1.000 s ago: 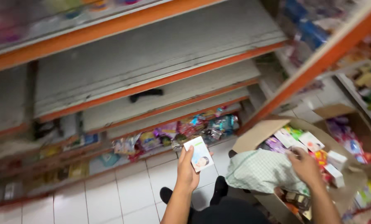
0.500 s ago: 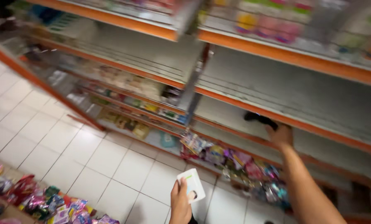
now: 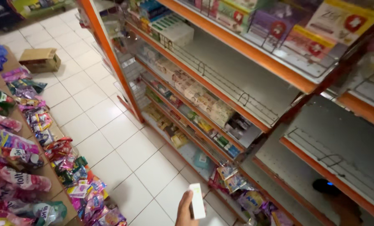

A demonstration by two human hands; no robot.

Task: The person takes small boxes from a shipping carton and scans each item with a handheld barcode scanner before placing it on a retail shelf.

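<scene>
My left hand [image 3: 184, 211] is at the bottom middle of the head view, shut on a small white box [image 3: 197, 201] held upright and edge-on above the white floor tiles. My right hand [image 3: 345, 206] is in shadow at the bottom right, stretched into a lower grey shelf [image 3: 321, 142]. It is right beside a small black object [image 3: 323, 186] with a blue spot lying on that shelf. Its fingers are too dark to make out.
Orange-edged shelving [image 3: 237, 46] with rows of small boxes and packets runs along the right. Colourful sachets [image 3: 245, 201] hang low by the shelf foot. More bright packets [image 3: 24, 146] are piled on the left. A cardboard box [image 3: 40, 60] sits on the tiled floor [image 3: 111, 134].
The view has swung left along the aisle and lower. My left hand still holds the white box, now turned edge-on. My right hand stays by the black object on the shelf.
</scene>
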